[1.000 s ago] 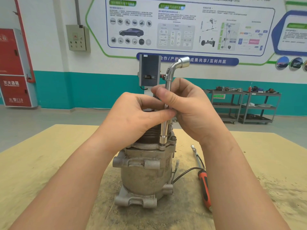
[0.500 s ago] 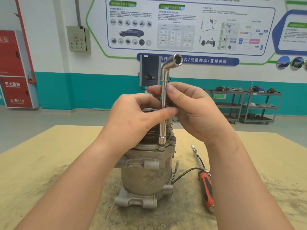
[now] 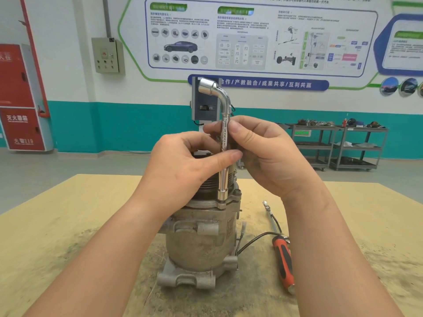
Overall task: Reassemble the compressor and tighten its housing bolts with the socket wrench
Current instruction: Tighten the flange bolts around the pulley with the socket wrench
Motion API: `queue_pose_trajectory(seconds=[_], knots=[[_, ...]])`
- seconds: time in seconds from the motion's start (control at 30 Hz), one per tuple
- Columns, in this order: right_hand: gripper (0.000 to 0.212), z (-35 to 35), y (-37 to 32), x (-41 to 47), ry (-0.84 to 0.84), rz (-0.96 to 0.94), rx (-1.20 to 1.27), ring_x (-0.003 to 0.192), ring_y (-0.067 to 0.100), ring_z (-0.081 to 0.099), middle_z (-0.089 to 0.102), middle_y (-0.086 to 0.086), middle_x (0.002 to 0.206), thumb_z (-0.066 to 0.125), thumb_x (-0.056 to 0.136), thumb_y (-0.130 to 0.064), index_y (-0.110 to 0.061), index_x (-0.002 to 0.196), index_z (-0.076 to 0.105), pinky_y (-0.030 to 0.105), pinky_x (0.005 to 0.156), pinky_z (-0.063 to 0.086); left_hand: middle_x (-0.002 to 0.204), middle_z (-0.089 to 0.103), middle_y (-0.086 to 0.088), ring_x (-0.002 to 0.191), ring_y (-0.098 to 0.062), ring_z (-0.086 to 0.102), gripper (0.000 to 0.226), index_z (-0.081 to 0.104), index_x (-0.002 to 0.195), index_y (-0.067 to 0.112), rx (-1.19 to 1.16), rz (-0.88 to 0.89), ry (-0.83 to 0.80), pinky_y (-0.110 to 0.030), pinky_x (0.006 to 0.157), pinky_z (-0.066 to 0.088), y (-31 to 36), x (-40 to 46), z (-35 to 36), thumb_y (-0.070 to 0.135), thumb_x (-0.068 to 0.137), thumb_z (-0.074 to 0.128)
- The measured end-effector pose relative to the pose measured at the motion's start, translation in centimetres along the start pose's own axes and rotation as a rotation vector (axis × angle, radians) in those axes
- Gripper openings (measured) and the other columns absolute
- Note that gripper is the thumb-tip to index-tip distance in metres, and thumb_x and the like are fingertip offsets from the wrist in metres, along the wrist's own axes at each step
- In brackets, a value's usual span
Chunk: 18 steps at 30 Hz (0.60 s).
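Since the earlier frames, socket wrench (image 3: 223,147) bent head has swung from right to left. Shaft stands upright, lower socket apparently seated on a housing bolt at the compressor (image 3: 201,236) flange. Right hand (image 3: 263,154) and left hand (image 3: 190,161) both pinch the shaft mid-length, bolt directly below the grip. Compressor sits on the surface (image 3: 68,225).

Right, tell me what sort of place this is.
Probably an automotive training workshop: a wall poster shows a car and its components, wheeled carts hold parts, and a compressor stands on the worn workbench.
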State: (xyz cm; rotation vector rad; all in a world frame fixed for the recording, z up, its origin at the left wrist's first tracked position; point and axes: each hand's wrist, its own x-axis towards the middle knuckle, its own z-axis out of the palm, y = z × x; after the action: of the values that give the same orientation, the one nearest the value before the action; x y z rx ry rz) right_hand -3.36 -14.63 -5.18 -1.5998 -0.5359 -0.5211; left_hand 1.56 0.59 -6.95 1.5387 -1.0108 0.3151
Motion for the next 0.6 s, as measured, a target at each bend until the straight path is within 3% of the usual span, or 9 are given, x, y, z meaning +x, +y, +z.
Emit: queue_pose_trajectory(seconds=[0.1,0.17,0.27,0.4,0.5,0.6], knots=[[0.021,0.01,0.13,0.06,0.015,-0.01,0.004,0.102,0.02,0.066,0.073,0.005,0.1,0.056,0.086,-0.022,-0.011,0.094,0.071,0.037,0.099,0.049,0.086,0.076,0.003,0.088,-0.017,0.071,0.015,0.079,0.081,0.022,-0.024,0.013,0.009,-0.047,0.089,0.055,-0.25,0.08,0.15,0.036,0.077,0.076],[0.022,-0.01,0.21,0.11,0.01,-0.023,-0.004,0.108,0.022,0.065,0.072,0.006,0.104,0.054,0.088,-0.021,-0.012,0.097,0.071,0.039,0.103,0.046,0.097,0.075,0.006,0.099,-0.01,0.068,0.014,0.081,0.088,0.023,0.004,0.023,-0.013,-0.04,0.095,0.053,-0.39,0.12,0.09,0.033,0.083,0.073],[0.021,-0.01,0.2,0.15,-0.002,-0.02,-0.034,0.111,0.023,0.065,0.074,0.005,0.105,0.055,0.089,-0.023,-0.017,0.092,0.075,0.04,0.103,0.045,0.111,0.069,0.012,0.111,0.001,0.059,0.02,0.079,0.096,0.031,0.084,0.016,-0.041,-0.029,0.099,0.046,-0.5,0.06,-0.1,0.044,0.085,0.069],[0.01,-0.02,0.17,0.25,0.054,-0.001,-0.027,0.095,0.023,0.067,0.073,0.004,0.091,0.065,0.08,-0.025,-0.015,0.079,0.068,0.042,0.095,0.047,0.106,0.071,0.015,0.104,-0.001,0.064,0.03,0.08,0.088,0.03,0.046,-0.02,-0.03,-0.028,0.093,0.049,-0.34,0.07,-0.14,0.053,0.069,0.08],[0.026,0.36,0.13,0.38,0.137,-0.007,-0.019,0.086,0.025,0.062,0.068,0.008,0.083,0.074,0.069,-0.028,-0.012,0.076,0.055,0.049,0.091,0.047,0.099,0.074,0.013,0.097,-0.003,0.068,0.018,0.079,0.078,0.021,0.02,-0.024,0.001,-0.026,0.088,0.05,-0.39,0.13,0.11,0.038,0.071,0.081],[0.023,0.47,0.28,0.31,0.1,-0.002,-0.066,0.091,0.027,0.062,0.072,0.007,0.094,0.065,0.078,-0.035,-0.014,0.087,0.069,0.051,0.094,0.048,0.099,0.073,0.011,0.095,-0.005,0.069,0.007,0.079,0.077,0.018,0.003,-0.027,-0.024,-0.027,0.088,0.052,-0.6,0.18,-0.13,0.024,0.081,0.078]])
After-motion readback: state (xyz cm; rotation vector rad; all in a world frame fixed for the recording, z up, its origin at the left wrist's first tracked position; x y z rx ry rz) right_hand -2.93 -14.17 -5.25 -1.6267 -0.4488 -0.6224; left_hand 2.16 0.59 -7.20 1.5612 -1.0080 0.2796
